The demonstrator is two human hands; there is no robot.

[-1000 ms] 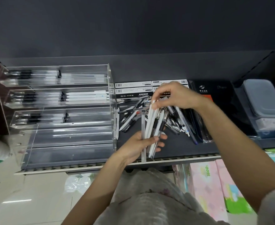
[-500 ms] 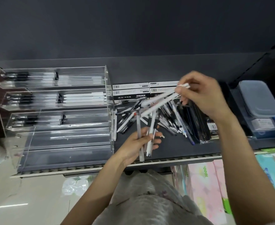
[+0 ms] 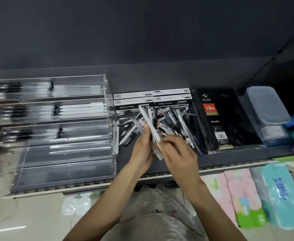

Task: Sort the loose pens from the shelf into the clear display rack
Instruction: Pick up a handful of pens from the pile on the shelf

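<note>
Pens [image 3: 151,129] now bunched, both hands joined

Two bare forearms come up from the bottom edge, no sleeves in sight on either, no watch, no bracelet. The left hand [image 3: 141,150] shows no ring, and the right hand [image 3: 179,153] none either, though it's a touch blurred. Nails are too smeared to judge. Down at six o'clock there's the garment [image 3: 153,221], pale grey-white and thin, creased in soft folds, with faint mauve floral blotches scattered across it, filling the gap between both arms.
</note>
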